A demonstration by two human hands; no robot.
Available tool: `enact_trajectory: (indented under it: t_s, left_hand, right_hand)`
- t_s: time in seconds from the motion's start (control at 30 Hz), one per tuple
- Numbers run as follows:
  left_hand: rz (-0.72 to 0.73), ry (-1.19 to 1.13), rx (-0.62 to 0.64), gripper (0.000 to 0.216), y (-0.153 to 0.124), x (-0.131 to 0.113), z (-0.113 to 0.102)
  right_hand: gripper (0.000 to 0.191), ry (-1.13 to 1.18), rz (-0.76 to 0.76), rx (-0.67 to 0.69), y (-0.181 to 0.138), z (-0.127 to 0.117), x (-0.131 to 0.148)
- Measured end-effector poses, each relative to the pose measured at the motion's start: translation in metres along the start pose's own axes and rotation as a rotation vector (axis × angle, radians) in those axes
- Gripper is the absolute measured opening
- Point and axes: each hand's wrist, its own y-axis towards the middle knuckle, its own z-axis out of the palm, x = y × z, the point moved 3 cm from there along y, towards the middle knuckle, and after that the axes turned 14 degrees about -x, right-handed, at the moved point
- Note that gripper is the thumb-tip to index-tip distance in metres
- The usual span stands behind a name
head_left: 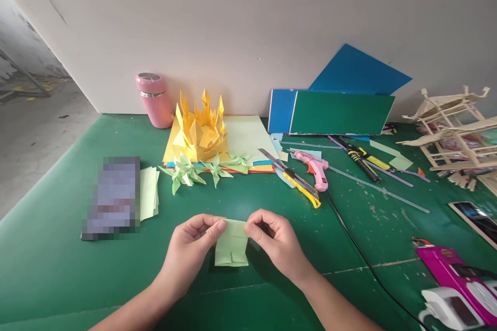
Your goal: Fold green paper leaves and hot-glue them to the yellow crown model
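A folded piece of light green paper (232, 249) is held up between both hands over the green table. My left hand (190, 248) pinches its upper left corner between thumb and fingers. At the upper right corner, my right hand (275, 243) grips the same paper in a thumb-and-finger pinch. Creases cross the paper, and a short slit or fold shows at its lower edge. Beyond the hands lie several light green folded-paper flowers (216, 169), in front of a yellow folded-paper crown shape (201, 137).
A pink hot glue gun (319, 168) with a black cord and a yellow utility knife (303, 189) lie right of centre. Light green sheets (148, 194) sit beside a blurred dark object (114, 196) at left. A magenta power strip (452, 274) occupies the front right; a pink bottle (157, 103) stands behind.
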Motion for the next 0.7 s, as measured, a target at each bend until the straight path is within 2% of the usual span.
enact_trajectory:
  t_s: [0.23,0.43,0.57,0.7]
  left_hand:
    - [-0.009,-0.024,-0.069,0.037,0.0019,0.005,-0.0031]
    - [0.002,0.015,0.001,0.033,0.0026,0.0011,-0.0001]
    - [0.106,0.133,0.097,0.03,0.0003,-0.0013,0.002]
    - [0.196,0.261,0.089,0.029,0.0001,-0.0009,0.0022]
  right_hand:
    - [0.032,0.061,0.112,-0.046,0.0023,0.001,-0.003]
    - [0.03,0.099,0.17,-0.077,0.0042,0.0,-0.0044]
    - [0.027,0.057,0.145,-0.059,0.0035,-0.0008,-0.0058]
    - [0.029,0.053,0.111,0.013,0.0019,-0.0001,-0.0058]
